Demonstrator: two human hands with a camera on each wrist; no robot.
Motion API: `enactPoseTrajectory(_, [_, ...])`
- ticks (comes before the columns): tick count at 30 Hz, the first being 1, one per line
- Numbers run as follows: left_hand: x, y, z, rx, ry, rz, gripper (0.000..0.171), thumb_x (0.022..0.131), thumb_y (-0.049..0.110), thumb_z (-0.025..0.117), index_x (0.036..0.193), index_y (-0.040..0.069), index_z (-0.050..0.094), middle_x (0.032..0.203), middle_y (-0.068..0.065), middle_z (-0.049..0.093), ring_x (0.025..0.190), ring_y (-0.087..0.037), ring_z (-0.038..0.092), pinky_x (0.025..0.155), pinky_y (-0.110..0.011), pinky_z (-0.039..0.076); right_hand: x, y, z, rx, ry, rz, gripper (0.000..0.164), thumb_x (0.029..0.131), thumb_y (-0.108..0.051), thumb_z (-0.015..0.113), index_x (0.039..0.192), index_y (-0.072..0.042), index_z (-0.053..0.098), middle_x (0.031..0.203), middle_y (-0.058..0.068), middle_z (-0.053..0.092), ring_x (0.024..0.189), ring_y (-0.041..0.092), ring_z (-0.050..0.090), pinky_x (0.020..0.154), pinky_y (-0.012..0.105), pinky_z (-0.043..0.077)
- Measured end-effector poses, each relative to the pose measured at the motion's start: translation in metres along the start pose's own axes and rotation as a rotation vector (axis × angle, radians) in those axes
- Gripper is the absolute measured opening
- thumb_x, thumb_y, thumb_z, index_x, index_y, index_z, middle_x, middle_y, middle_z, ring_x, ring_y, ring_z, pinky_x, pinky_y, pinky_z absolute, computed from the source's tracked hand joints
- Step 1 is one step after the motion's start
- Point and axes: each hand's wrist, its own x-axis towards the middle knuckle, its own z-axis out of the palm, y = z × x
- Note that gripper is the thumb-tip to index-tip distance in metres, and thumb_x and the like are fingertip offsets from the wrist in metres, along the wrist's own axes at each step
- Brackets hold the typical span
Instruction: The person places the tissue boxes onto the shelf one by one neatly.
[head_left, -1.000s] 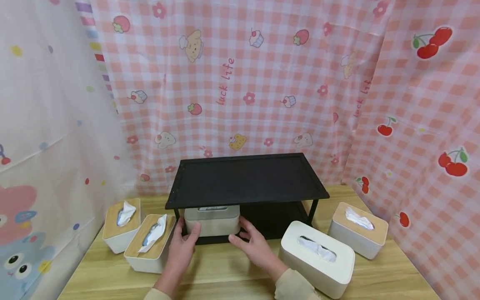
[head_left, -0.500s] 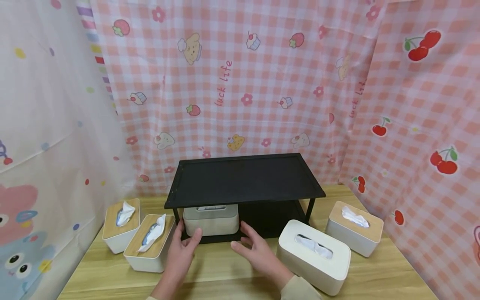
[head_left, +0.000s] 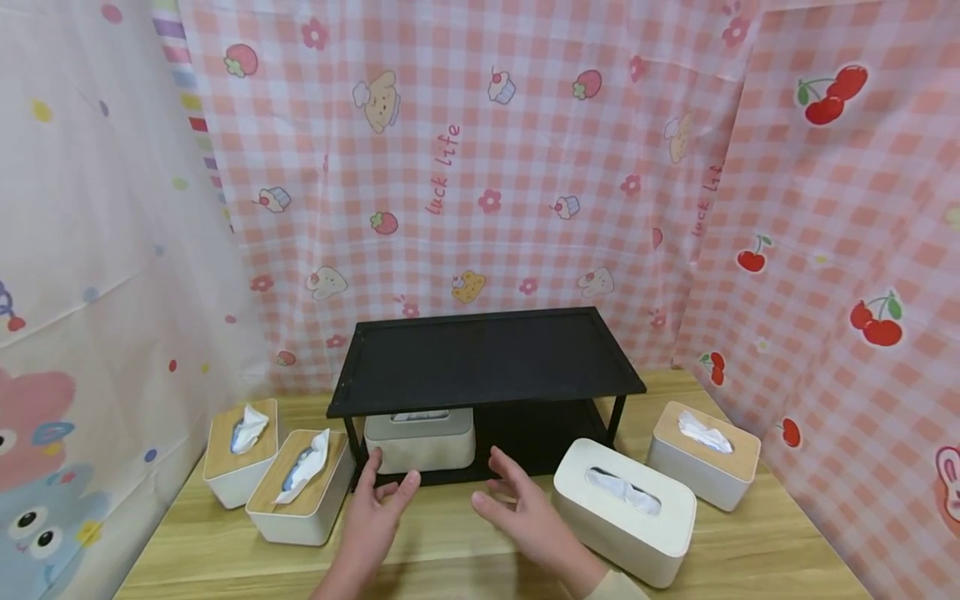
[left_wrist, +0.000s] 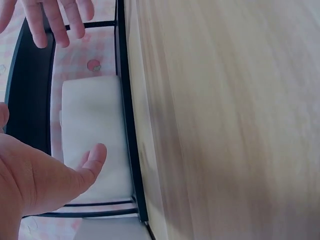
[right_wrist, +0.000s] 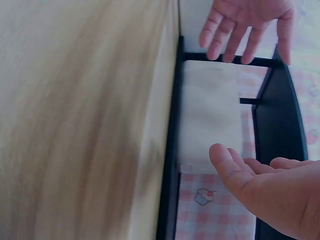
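A pale tissue box (head_left: pixel 422 446) sits on the lower level of a black two-tier rack (head_left: pixel 487 354), at its left end, partly under the top board. My left hand (head_left: pixel 375 512) is in front of the box's left side, thumb and fingers spread, holding nothing. To the right of the box and nearer me, my right hand (head_left: pixel 528 517) is also open, palm turned inward, apart from the box. In the left wrist view the box's plain front (left_wrist: pixel 95 135) shows beyond my thumb. The right wrist view has the left hand (right_wrist: pixel 250 25) near the box's far end.
An all-white tissue box (head_left: pixel 626 508) stands on the wooden table right of my right hand. Behind it is a wood-lidded tissue box (head_left: pixel 705 454). Two more wood-lidded tissue boxes, a nearer one (head_left: pixel 300 487) and a farther one (head_left: pixel 242 450), stand left of the rack. Patterned curtains (head_left: pixel 480 167) surround the table.
Both hands have come away from the sides of the tissue box and drawn back toward me. The box stays on the rack's lower level. The head view has shifted slightly.
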Motion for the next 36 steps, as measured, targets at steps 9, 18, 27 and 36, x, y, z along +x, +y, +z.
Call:
enactPoseTrajectory(9, [-0.005,0.006,0.019,0.005,-0.044,0.042,0.096,0.101,0.054,0.070,0.170,0.006,0.022,0.172,-0.028,0.027,0.143,-0.047,0.052,0.097,-0.051,0.060,-0.016,-0.019,-0.015,0.067,0.080,-0.006,0.078,0.107,-0.037,0.066,0.170,-0.011,0.028,0.171,0.020,0.039,0.151,0.042,0.049,0.119,0.057,0.046])
enactPoseTrajectory(18, [-0.009,0.011,0.050,-0.023,-0.136,0.058,0.096,0.099,0.054,0.073,0.169,0.006,0.027,0.174,-0.025,0.029,0.141,-0.042,0.054,0.098,-0.051,0.059,-0.024,-0.035,-0.037,0.180,0.167,-0.021,0.074,0.108,-0.027,0.066,0.169,-0.011,0.029,0.172,0.020,0.036,0.153,0.041,0.047,0.117,0.042,0.052])
enactPoseTrajectory(27, [-0.013,0.017,0.074,-0.012,-0.230,0.114,0.093,0.100,0.052,0.073,0.167,0.005,0.030,0.172,-0.023,0.034,0.145,-0.047,0.050,0.102,-0.056,0.058,-0.035,-0.046,-0.064,0.195,0.238,-0.032,0.072,0.110,-0.021,0.061,0.171,-0.011,0.024,0.174,0.018,0.034,0.156,0.041,0.042,0.106,0.016,0.049])
enactPoseTrajectory(36, [-0.017,0.024,0.097,-0.011,-0.251,0.153,0.088,0.099,0.049,0.076,0.165,0.007,0.037,0.170,-0.022,0.039,0.145,-0.047,0.050,0.112,-0.062,0.051,-0.053,-0.048,-0.098,-0.026,0.426,0.019,0.085,0.107,-0.037,0.066,0.173,-0.018,0.016,0.177,0.011,0.027,0.160,0.038,0.037,0.112,0.023,0.050])
